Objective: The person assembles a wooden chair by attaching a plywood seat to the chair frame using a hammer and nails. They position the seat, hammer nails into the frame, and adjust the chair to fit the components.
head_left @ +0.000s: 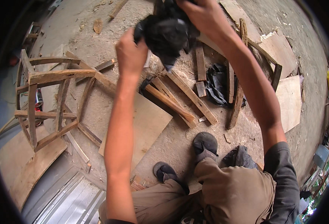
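Observation:
Both my arms reach forward over the floor, holding up a crumpled black plastic bag (172, 39), blurred by motion. My left hand (131, 52) is closed on the bag's left edge. My right hand (205, 16) grips its upper right part near the top of the view, with the fingertips partly hidden. Below the bag, a tool with a wooden handle (168, 102) and a dark head, which looks like a hammer, lies beside wooden strips (192, 97). A second black plastic bag (217, 84) rests on the floor to the right.
A wooden stool-like frame (56, 97) stands at the left. A plywood sheet (145, 123) lies under my left forearm, with more plywood pieces (288, 100) at the right. Several wood offcuts are scattered about. Dark crumpled plastic (239, 156) lies beside my right knee, and metal sheeting (69, 201) at lower left.

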`<move>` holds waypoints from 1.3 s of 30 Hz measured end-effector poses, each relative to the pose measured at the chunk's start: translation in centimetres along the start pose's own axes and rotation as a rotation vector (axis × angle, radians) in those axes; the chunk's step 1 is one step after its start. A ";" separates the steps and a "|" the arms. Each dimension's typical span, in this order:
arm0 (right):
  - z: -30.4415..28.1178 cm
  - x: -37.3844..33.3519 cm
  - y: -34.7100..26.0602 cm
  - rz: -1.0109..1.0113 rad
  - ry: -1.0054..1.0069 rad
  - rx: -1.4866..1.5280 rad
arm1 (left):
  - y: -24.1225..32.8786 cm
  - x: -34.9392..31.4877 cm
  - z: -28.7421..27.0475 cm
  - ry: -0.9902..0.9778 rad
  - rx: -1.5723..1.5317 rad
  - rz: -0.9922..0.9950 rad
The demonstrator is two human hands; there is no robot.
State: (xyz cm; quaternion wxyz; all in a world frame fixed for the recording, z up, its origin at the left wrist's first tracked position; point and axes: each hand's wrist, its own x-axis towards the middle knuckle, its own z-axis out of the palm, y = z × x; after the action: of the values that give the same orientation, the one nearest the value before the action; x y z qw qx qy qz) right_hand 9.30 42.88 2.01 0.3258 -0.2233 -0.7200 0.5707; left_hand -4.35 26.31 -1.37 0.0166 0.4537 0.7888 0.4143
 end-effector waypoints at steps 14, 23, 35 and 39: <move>0.5 -7.3 7.1 0.009 0.041 -0.332 | -5.3 -4.2 1.3 0.165 0.167 -0.035; -7.1 -29.2 12.3 0.132 0.088 -0.859 | 5.8 -18.3 15.7 -0.473 -0.003 0.435; -12.0 -28.1 9.4 0.061 0.151 -0.853 | 3.1 -18.9 14.5 -0.601 -0.004 0.450; -9.9 -27.6 10.1 0.068 -0.252 -0.977 | 2.9 -19.1 13.5 -0.646 -0.062 0.523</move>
State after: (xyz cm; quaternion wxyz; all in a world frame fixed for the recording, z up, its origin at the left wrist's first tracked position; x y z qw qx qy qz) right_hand 34.93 32.90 -12.29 0.0751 -0.3023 -0.9290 0.1999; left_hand 14.35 21.67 -14.98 0.1710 0.7448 0.5884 0.2644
